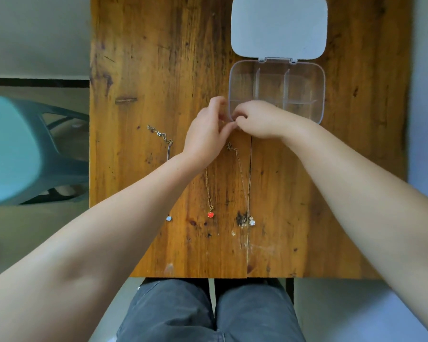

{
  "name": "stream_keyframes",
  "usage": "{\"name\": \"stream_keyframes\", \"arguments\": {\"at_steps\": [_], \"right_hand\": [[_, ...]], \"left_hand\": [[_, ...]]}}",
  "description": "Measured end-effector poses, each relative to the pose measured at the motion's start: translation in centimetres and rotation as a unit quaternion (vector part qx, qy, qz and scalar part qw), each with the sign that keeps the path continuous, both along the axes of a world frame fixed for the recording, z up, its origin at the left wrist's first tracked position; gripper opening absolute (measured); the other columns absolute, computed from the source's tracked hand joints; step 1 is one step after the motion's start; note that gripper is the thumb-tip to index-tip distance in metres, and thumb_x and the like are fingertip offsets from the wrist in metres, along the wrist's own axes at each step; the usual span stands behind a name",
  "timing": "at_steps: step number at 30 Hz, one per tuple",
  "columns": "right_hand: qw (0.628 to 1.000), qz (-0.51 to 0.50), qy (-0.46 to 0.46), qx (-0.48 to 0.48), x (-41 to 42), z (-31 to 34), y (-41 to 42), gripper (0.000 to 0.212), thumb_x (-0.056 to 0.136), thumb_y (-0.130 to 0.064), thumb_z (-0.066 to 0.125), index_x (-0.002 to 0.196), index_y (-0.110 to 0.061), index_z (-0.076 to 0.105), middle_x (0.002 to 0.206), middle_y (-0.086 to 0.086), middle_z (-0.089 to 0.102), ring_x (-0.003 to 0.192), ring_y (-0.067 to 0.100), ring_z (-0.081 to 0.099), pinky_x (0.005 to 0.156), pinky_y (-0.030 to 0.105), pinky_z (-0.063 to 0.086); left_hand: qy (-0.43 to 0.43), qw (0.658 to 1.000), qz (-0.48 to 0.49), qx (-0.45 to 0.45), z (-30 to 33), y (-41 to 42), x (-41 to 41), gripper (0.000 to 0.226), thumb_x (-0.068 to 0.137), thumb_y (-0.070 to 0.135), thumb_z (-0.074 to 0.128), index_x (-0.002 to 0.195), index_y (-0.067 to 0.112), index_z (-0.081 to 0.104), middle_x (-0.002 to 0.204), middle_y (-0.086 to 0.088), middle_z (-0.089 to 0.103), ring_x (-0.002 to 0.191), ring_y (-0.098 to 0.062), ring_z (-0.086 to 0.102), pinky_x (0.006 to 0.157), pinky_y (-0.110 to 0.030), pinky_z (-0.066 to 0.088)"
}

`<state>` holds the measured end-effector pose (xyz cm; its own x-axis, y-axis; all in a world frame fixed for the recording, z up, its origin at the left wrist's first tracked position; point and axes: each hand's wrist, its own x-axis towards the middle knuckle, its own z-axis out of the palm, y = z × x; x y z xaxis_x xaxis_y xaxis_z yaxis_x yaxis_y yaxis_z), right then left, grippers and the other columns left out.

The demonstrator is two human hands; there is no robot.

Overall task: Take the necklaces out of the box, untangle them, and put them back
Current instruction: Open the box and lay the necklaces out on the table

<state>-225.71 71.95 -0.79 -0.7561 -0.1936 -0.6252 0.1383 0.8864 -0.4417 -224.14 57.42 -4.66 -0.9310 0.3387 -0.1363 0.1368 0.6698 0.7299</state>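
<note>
Fingers (pixel 226 117) of our left hand (pixel 205 137) and right hand (pixel 260 119) pinch the chain tops beside the empty box (pixel 307 114), untangling under way; necklaces (pixel 209 193) trail toward us, and next we must tease strands apart.

Both hands, left (pixel 206 134) and right (pixel 257 119), meet fingertip to fingertip at the near-left corner of the open box (pixel 277 91). Its lid (pixel 279 27) lies beyond. Two chains (pixel 241 178) trail from the pinch toward the person; a third necklace (pixel 162 137) lies left of it, on the table (pixel 139 70).
</note>
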Motion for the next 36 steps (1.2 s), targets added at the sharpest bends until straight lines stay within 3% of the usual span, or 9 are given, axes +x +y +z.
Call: {"name": "stream_keyframes", "arguments": {"at_steps": [7,12,14,15,17,21,26,30,36], "right_hand": [[0.987,-0.044,0.157,0.003,2.5,0.5,0.4,0.017,0.094,-0.021,0.054,0.106,-0.015,0.064,0.108,0.006,0.063,0.098,0.022,0.060,0.085,0.038,0.052],[0.936,-0.239,0.180,-0.183,4.5,3.4,1.3,0.016,0.093,-0.019,0.057,0.104,-0.013,0.066,0.097,0.001,0.068,0.089,0.011,0.064,0.079,0.021,0.053],[0.897,-0.307,0.192,-0.253,5.9,5.1,2.5,0.013,0.092,-0.017,0.058,0.101,-0.012,0.065,0.089,0.001,0.069,0.084,0.009,0.067,0.071,0.017,0.054],[0.880,-0.342,0.199,-0.261,7.0,5.6,3.2,0.011,0.092,-0.017,0.059,0.100,-0.013,0.065,0.088,0.000,0.069,0.081,0.007,0.067,0.066,0.015,0.052],[0.857,-0.411,0.197,-0.239,9.8,5.7,4.9,0.010,0.092,-0.018,0.059,0.100,-0.016,0.064,0.089,-0.002,0.069,0.081,0.007,0.067,0.064,0.015,0.051],[0.812,-0.520,0.129,-0.231,17.2,3.5,7.1,0.010,0.091,-0.015,0.060,0.096,-0.020,0.067,0.086,-0.003,0.071,0.080,0.010,0.068,0.066,0.021,0.050],[0.778,-0.594,0.004,-0.204,24.9,-0.4,5.1,0.008,0.093,-0.015,0.057,0.097,-0.016,0.064,0.090,-0.001,0.072,0.085,0.015,0.068,0.065,0.023,0.049],[0.791,-0.590,-0.026,-0.164,27.3,-2.8,3.1,0.005,0.093,-0.021,0.057,0.094,-0.017,0.060,0.085,-0.005,0.072,0.072,0.013,0.067,0.064,0.022,0.048],[0.882,-0.468,0.001,-0.060,27.9,-4.1,3.4,0.013,0.094,-0.034,0.054,0.100,-0.023,0.054,0.077,-0.006,0.070,0.067,0.009,0.064,0.057,0.023,0.049]], "left_hand": [[-0.031,0.999,-0.005,-0.011,0.6,0.1,-0.1,0.049,0.089,0.021,0.063,0.131,0.011,0.041,0.114,-0.008,0.060,0.103,-0.021,0.057,0.086,-0.042,0.053],[0.029,0.989,-0.145,-0.021,3.3,0.8,0.0,0.046,0.090,0.015,0.058,0.134,0.012,0.047,0.147,-0.011,0.040,0.139,-0.025,0.030,0.112,-0.038,0.026],[-0.059,0.982,-0.180,0.018,5.1,1.8,0.0,0.023,0.094,0.021,0.055,0.111,0.010,0.064,0.123,-0.007,0.060,0.118,-0.010,0.052,0.102,-0.026,0.039],[-0.107,0.978,-0.175,0.035,5.8,2.2,-0.1,0.023,0.096,0.025,0.053,0.097,0.007,0.068,0.094,-0.002,0.066,0.086,0.000,0.059,0.081,-0.019,0.049],[-0.168,0.972,-0.152,0.054,6.9,3.0,-0.3,0.038,0.097,0.034,0.049,0.084,0.003,0.068,0.065,-0.001,0.055,0.050,-0.001,0.044,0.052,-0.015,0.038],[-0.216,0.963,-0.154,0.053,7.8,4.5,-0.5,0.046,0.096,0.043,0.047,0.068,0.008,0.059,0.063,-0.004,0.057,0.064,-0.016,0.050,0.071,-0.023,0.044],[-0.258,0.950,-0.175,0.010,6.3,8.6,1.4,0.046,0.095,0.043,0.049,0.056,0.019,0.046,0.052,0.004,0.047,0.050,-0.008,0.043,0.064,-0.021,0.042],[-0.234,0.957,-0.170,-0.029,3.4,11.4,3.5,0.035,0.096,0.037,0.050,0.070,0.014,0.054,0.063,0.002,0.055,0.056,-0.009,0.050,0.060,-0.022,0.042],[-0.071,0.980,-0.133,-0.130,0.6,12.1,5.2,0.025,0.095,0.030,0.052,0.094,0.007,0.061,0.093,-0.007,0.061,0.082,-0.023,0.054,0.068,-0.035,0.046]]}}
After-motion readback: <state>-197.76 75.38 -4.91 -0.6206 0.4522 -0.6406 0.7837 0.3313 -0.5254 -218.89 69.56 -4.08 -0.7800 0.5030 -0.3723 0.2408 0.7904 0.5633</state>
